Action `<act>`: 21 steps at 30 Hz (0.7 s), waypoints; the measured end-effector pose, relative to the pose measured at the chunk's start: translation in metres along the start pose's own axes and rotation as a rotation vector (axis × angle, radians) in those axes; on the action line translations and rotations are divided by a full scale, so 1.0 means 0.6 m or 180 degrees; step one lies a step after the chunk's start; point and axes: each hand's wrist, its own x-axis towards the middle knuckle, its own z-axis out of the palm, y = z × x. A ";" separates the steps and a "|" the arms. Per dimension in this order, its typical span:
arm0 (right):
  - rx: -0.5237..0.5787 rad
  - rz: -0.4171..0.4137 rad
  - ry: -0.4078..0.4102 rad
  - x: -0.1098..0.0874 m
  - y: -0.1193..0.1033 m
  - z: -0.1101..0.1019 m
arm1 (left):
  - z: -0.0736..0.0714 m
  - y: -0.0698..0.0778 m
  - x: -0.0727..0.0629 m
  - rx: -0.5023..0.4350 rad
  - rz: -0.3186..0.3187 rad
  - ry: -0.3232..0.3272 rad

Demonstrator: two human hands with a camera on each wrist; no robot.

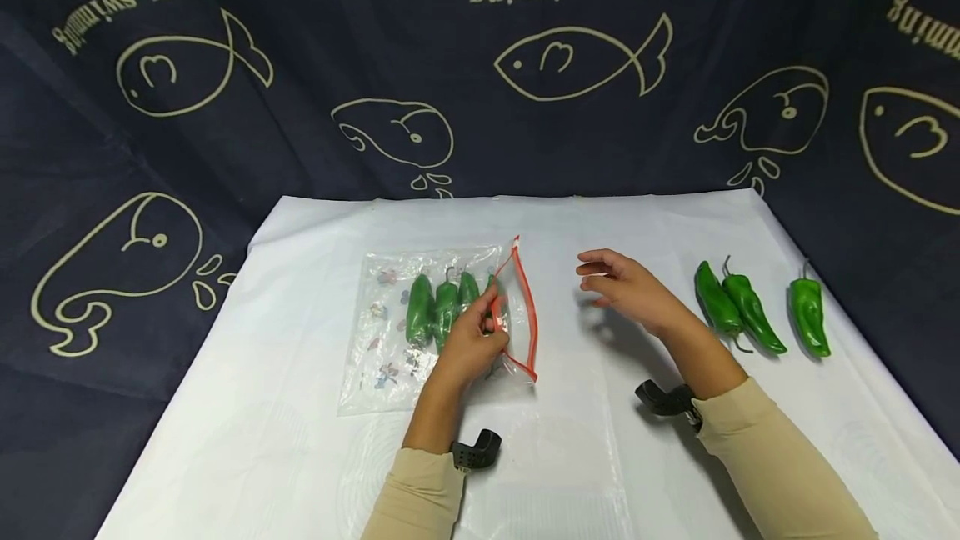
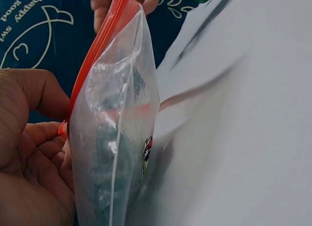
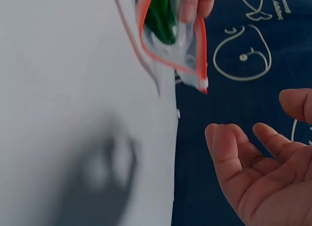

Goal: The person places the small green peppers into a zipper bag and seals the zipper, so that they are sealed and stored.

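Going by the head cam, with 12 o'clock at the far edge: the clear zip bag [image 1: 384,315] lay on the white worktop [image 1: 262,415], a bit toward 10 o'clock from its middle. Its mouth faced 3 o'clock, and the red zip strip [image 1: 530,307] along it ran roughly 12 to 6. The mouth was gaping, with the two red edges bowed apart.

Inside, the bagged peppers [image 1: 447,311] sat side by side, long axes pretty much 12 to 6, so crosswise to the way the bag opened. The one with the clearest stem had it toward 12. A fourth one nearest the mouth was mostly hidden behind the fingers, so no idea which way its ends went.

The left hand [image 1: 471,348] reached in from about 6 and had the near red edge pinched between thumb and fingers. The right hand [image 1: 630,290] was in the air at roughly 2 to 3 o'clock from it, holding nothing, fingers loosely bent and a fair gap to the thumb.

Off at 3 o'clock from the right hand were the loose ones. The left pepper [image 1: 717,300] ran 11 to 5, stem toward 5. The middle pepper [image 1: 752,315] lay just beside it on a similar axis but flipped, stem toward 11. The right pepper [image 1: 808,319] was apart from those two, stem toward 12, tip near 6.
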 end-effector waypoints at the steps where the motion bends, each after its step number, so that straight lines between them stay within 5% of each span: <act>1: -0.0071 -0.0018 0.0025 -0.004 0.001 -0.006 | 0.000 0.000 0.000 0.0004 0.0002 0.0001; 13: -0.0770 -0.0161 0.0160 -0.037 0.029 -0.059 | -0.002 0.000 0.002 0.0062 -0.0005 -0.0001; 18: -0.1298 -0.0044 0.0337 -0.047 0.039 -0.083 | -0.006 0.047 -0.019 0.0090 -0.0032 -0.0048; 21: -0.1509 0.0002 0.0417 -0.053 0.044 -0.101 | -0.007 0.041 -0.018 0.0059 0.0002 -0.0023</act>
